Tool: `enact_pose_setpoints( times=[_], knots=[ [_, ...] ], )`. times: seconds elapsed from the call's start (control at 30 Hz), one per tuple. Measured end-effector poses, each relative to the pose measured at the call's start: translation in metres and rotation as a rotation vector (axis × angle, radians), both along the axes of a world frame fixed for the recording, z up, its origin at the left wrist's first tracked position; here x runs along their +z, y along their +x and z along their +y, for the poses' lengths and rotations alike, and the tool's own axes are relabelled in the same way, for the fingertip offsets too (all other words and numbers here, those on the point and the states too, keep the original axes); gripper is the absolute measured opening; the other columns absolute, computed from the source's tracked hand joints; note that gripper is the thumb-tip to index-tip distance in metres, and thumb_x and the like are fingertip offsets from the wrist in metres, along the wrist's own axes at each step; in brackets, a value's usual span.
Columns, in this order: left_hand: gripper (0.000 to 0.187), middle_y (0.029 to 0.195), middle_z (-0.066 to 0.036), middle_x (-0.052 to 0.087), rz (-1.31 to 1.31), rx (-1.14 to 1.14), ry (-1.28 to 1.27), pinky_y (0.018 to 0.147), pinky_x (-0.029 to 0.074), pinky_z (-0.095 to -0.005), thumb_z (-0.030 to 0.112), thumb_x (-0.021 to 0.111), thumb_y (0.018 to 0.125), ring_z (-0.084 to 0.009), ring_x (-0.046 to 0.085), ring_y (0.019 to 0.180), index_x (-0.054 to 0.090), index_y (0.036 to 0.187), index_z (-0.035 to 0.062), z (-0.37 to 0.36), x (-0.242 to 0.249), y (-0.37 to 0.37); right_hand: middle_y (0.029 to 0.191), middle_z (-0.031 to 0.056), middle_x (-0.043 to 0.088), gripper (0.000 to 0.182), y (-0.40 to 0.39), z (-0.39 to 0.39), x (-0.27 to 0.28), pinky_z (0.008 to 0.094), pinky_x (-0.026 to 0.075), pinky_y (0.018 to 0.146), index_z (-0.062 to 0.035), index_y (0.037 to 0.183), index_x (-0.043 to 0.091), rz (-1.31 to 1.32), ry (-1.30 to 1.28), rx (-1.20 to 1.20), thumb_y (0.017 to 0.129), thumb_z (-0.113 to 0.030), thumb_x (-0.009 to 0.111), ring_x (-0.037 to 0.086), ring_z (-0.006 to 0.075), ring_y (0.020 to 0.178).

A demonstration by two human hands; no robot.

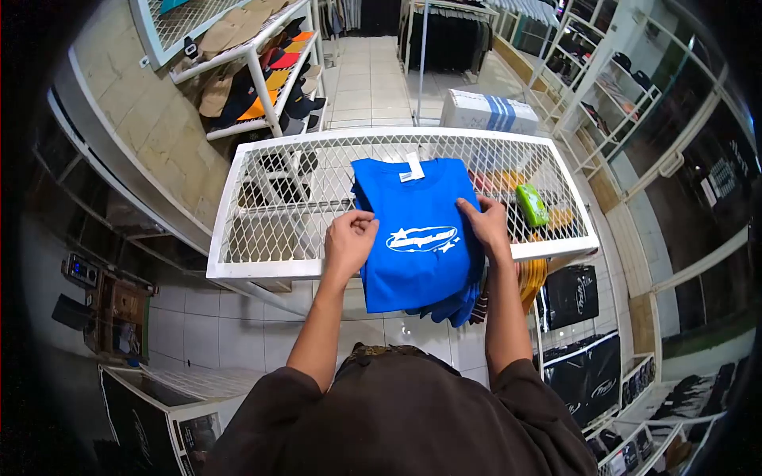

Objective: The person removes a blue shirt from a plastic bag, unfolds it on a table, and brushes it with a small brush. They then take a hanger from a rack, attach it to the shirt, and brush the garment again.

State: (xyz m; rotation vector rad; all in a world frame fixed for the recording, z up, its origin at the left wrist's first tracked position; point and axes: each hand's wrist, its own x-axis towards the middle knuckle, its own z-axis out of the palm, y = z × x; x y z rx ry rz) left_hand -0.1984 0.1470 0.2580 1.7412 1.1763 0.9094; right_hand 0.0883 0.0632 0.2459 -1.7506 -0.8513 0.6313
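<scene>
head camera view: nearest is the wearer's dark brown top (397,420), with both bare forearms reaching forward from its sleeves. a folded royal-blue t-shirt (421,274) lies face up on a white-framed wire-mesh table (274,240), its lower part hanging over the near edge; a white logo with stars crosses its front. the left hand (352,244) is at the shirt's left edge, fingers curled in; whether they pinch cloth i cannot tell. the right hand (487,225) is at the right edge, thumb laid over the fabric, its grip unclear too. right of that hand, a bright green packet (532,205) sits on the mesh. past the collar and its white label (415,168) stands a white box with blue stripes (488,113); farther off, dark garments (448,41) hang on a rack.
</scene>
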Motion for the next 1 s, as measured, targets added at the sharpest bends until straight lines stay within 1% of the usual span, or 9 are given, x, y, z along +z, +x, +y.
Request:
enact_pose_setpoints(
  times=[0.13, 0.17, 0.27, 0.43, 0.57, 0.67, 0.77, 0.87, 1.0],
  knots=[
    [0.034, 0.097, -0.015, 0.072, -0.347, 0.009, -0.114, 0.070, 0.055, -0.0280, 0.016, 0.074, 0.089, -0.0159, 0.069, 0.079, 0.067, 0.113, -0.0063, 0.030, -0.009, 0.019, 0.094, 0.0121, 0.076, 0.038, 0.000, 0.011, 0.006, 0.0286, 0.054, 0.075, 0.0062, 0.107, 0.073, -0.004, 0.148, 0.048, 0.090, -0.028, 0.077, 0.069, 0.0144, 0.081],
    [0.039, 0.105, -0.017, 0.071, -0.386, -0.063, -0.353, 0.073, 0.057, -0.0295, 0.014, 0.073, 0.090, -0.0197, 0.070, 0.084, 0.062, 0.121, -0.0074, 0.032, -0.004, 0.025, 0.094, 0.0109, 0.075, 0.038, 0.001, 0.012, 0.002, 0.0284, 0.054, 0.075, 0.0060, 0.107, 0.073, 0.004, 0.138, 0.065, 0.091, -0.028, 0.076, 0.068, 0.0143, 0.081],
    [0.038, 0.111, -0.016, 0.071, -0.467, -0.238, -0.648, 0.083, 0.059, -0.0321, 0.012, 0.072, 0.092, -0.0194, 0.071, 0.097, 0.061, 0.122, -0.0080, 0.048, 0.002, 0.032, 0.108, 0.0099, 0.073, 0.039, -0.005, 0.019, 0.015, 0.0299, 0.055, 0.085, 0.0046, 0.122, 0.066, 0.358, 0.010, 0.161, 0.096, -0.025, 0.071, 0.070, 0.0164, 0.092],
    [0.040, 0.116, -0.016, 0.069, -0.754, -0.335, -0.549, 0.087, 0.060, -0.0346, 0.006, 0.069, 0.091, -0.0215, 0.070, 0.099, 0.058, 0.128, -0.0050, 0.044, 0.077, 0.014, 0.113, 0.0118, 0.072, 0.035, -0.018, 0.011, 0.087, 0.0311, 0.055, 0.088, 0.0042, 0.123, 0.065, 0.393, 0.283, 0.186, 0.100, -0.023, 0.066, 0.069, 0.0173, 0.096],
    [0.040, 0.111, -0.013, 0.070, -0.642, -0.350, -0.397, 0.085, 0.060, -0.0339, 0.012, 0.068, 0.092, -0.0204, 0.071, 0.096, 0.057, 0.129, -0.0024, 0.105, 0.118, 0.029, 0.111, 0.0118, 0.072, 0.040, 0.007, 0.067, 0.127, 0.0320, 0.054, 0.087, 0.0049, 0.121, 0.064, 0.305, 0.354, 0.265, 0.099, -0.029, 0.066, 0.068, 0.0184, 0.094],
    [0.050, 0.116, -0.015, 0.069, -0.554, -0.323, -0.330, 0.087, 0.059, -0.0358, 0.025, 0.068, 0.095, -0.0217, 0.071, 0.095, 0.054, 0.134, -0.0034, 0.151, 0.094, 0.043, 0.105, 0.0126, 0.072, 0.046, 0.033, 0.117, 0.111, 0.0335, 0.055, 0.075, 0.0039, 0.120, 0.065, 0.249, 0.239, 0.177, 0.098, -0.037, 0.066, 0.068, 0.0187, 0.084],
    [0.087, 0.144, -0.024, 0.054, -0.155, -0.310, -0.277, 0.098, 0.052, -0.0457, 0.060, 0.058, 0.097, -0.0313, 0.061, 0.122, 0.035, 0.155, -0.0007, 0.145, 0.048, 0.034, 0.081, 0.0060, 0.065, 0.059, 0.063, 0.115, 0.050, 0.0295, 0.048, 0.056, 0.0036, 0.122, 0.063, 0.223, -0.110, 0.227, 0.099, -0.050, 0.062, 0.062, 0.0148, 0.066],
    [0.102, 0.156, -0.026, 0.040, 0.004, -0.176, -0.434, 0.109, 0.043, -0.0441, 0.066, 0.061, 0.093, -0.0332, 0.050, 0.137, 0.021, 0.161, 0.0014, 0.085, 0.028, 0.003, 0.075, 0.0013, 0.064, 0.065, 0.025, 0.054, 0.041, 0.0292, 0.050, 0.053, -0.0065, 0.142, 0.047, 0.384, -0.152, 0.240, 0.100, -0.055, 0.058, 0.061, 0.0123, 0.060],
    [0.091, 0.155, -0.022, 0.041, -0.363, -0.292, -0.412, 0.111, 0.041, -0.0388, 0.032, 0.073, 0.096, -0.0281, 0.048, 0.138, 0.019, 0.161, -0.0012, 0.039, 0.013, -0.024, 0.096, 0.0114, 0.070, 0.081, -0.005, 0.021, 0.035, 0.0269, 0.051, 0.063, -0.0032, 0.154, 0.035, 0.293, -0.023, 0.224, 0.098, -0.056, 0.061, 0.063, 0.0122, 0.071]
  ],
)
